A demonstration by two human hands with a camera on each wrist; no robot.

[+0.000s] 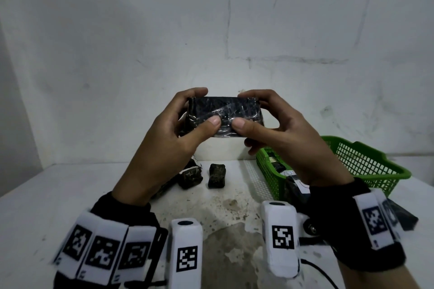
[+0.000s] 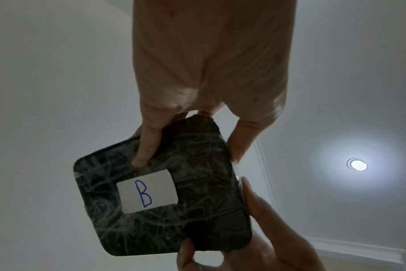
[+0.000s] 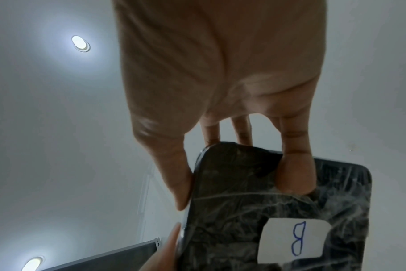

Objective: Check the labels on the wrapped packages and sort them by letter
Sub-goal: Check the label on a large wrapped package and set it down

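Both hands hold one black wrapped package (image 1: 225,115) up above the table. My left hand (image 1: 185,122) grips its left end, thumb on the near face. My right hand (image 1: 265,122) grips the right end the same way. The far face carries a white label with a blue letter B (image 2: 144,194), also seen in the right wrist view as the label (image 3: 294,240). The package (image 2: 165,194) fills the lower middle of the left wrist view, and the package (image 3: 276,210) sits low right in the right wrist view. The label is hidden in the head view.
A green mesh basket (image 1: 366,164) stands at the right on the white table (image 1: 35,199), with several black packages inside. Two small black packages (image 1: 217,176) (image 1: 190,177) lie on the table behind my left wrist. Another dark package (image 1: 406,217) lies by the basket's near corner.
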